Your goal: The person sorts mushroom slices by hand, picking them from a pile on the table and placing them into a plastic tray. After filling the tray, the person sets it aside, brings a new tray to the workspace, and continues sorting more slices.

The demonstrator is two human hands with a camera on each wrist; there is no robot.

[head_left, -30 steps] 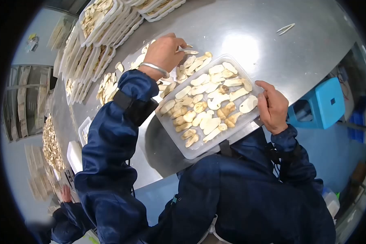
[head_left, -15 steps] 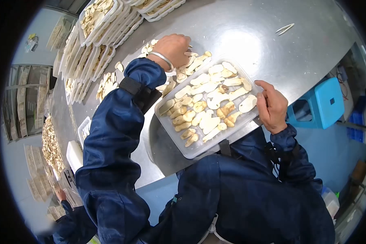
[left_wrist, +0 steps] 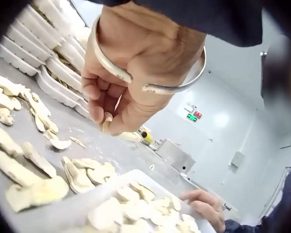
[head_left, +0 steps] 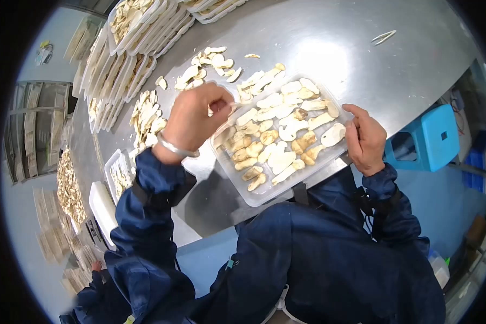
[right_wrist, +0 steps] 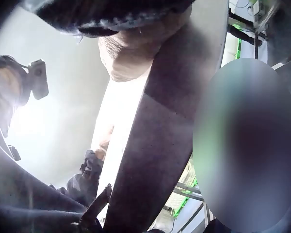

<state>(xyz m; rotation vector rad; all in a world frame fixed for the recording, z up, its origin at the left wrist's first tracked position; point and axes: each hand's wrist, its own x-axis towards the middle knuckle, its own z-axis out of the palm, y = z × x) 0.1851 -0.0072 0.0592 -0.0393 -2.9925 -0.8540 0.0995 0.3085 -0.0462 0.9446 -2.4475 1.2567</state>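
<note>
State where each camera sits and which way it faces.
Head: on the head, facing forward and down at a translucent plastic tray of pale mushroom slices; navy sleeves, left hand and right hand show.
Left wrist: on that wrist, facing the left hand pinching a pale slice; right hand beyond.
Right wrist: on that wrist, facing a dark flat surface; part of the right hand shows.
Head and left wrist share the tray and both hands.

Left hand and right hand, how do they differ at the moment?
The left hand wears a metal bangle; none shows on the right hand. The left hand hangs above the table, pinching a pale slice, while the right hand holds the edge of the tray. Both come out of dark blue sleeves.
</note>
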